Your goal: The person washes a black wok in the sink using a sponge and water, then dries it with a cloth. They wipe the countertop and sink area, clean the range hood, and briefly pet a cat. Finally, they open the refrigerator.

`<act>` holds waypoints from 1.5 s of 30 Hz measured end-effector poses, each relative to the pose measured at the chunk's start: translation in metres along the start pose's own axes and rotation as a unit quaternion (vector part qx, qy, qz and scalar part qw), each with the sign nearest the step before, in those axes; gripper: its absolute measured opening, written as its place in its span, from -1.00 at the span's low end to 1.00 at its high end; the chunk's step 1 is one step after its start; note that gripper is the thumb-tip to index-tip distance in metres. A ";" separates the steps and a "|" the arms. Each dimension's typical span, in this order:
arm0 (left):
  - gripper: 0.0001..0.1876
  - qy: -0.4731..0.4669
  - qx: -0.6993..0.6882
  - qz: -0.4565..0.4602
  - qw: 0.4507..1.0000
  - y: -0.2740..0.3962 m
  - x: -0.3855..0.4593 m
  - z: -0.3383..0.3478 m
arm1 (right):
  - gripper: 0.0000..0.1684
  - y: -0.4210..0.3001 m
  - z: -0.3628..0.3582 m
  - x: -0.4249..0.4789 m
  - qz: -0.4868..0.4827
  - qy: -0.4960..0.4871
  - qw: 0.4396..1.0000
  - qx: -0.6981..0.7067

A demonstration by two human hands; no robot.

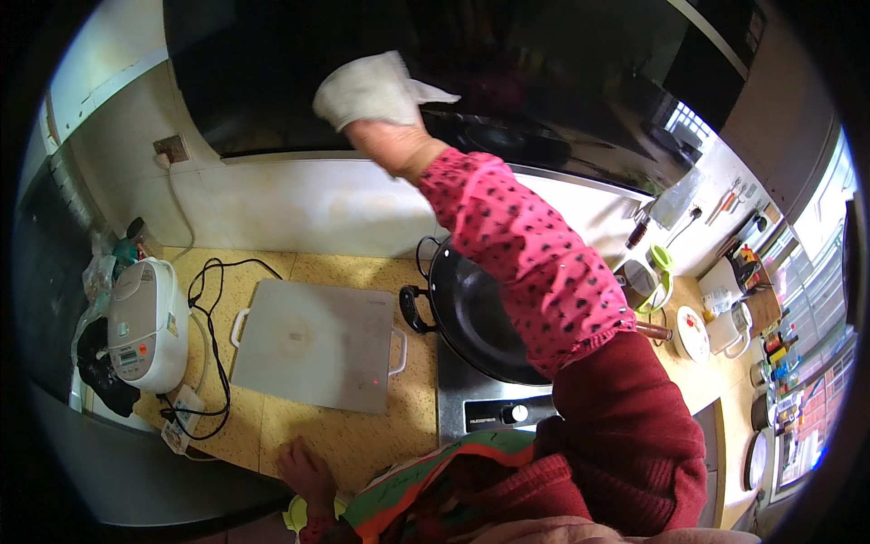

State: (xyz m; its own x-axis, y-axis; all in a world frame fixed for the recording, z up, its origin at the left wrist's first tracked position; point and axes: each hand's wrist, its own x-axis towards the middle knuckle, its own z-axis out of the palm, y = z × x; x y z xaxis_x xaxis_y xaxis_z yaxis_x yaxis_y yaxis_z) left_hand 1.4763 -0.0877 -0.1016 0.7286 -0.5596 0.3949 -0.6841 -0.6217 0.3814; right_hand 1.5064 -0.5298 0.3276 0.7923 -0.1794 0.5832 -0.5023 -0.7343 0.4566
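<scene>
My right hand [389,136] is raised in front of the glossy black range hood [272,75], gripping a white cloth [367,85] that wraps over the fingers and hides them. The cloth lies against the dark panel, and one corner sticks out to the right. Down at the counter's front edge, my left hand [304,468] rests on the speckled yellow countertop [346,442] with nothing visible in it. Behind it lies a flat grey hot plate [312,347] with white side handles. Below my right arm, a black wok [476,319] sits on the gas stove [452,401], partly hidden by the sleeve.
A white rice cooker [153,326] stands at the left beside a looped black power cord [221,367] and a power strip [182,415]. On the right are a white bowl [692,333], a white jug [731,330] and a green-rimmed container [659,272]. Several bottles line the window side.
</scene>
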 end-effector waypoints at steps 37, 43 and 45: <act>-0.58 -0.020 0.020 0.050 0.998 0.007 0.004 -0.002 | -0.44 0.312 0.005 -0.313 0.374 0.190 0.885 -0.200; -0.59 -0.007 0.011 0.030 0.999 -0.006 -0.002 0.002 | -0.23 0.218 0.018 -0.227 0.307 0.037 0.943 -0.127; -0.59 0.010 -0.006 0.041 0.999 -0.005 0.001 0.004 | -0.24 0.219 0.055 -0.211 0.202 0.129 0.967 -0.084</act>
State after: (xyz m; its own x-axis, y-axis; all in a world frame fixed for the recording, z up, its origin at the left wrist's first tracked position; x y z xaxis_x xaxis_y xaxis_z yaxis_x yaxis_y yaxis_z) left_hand 1.4800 -0.0873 -0.1063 0.6701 -0.5967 0.4416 -0.7414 -0.5676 0.3580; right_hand 1.2484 -0.6894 0.2676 0.4175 -0.2448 0.8751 -0.8197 -0.5171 0.2464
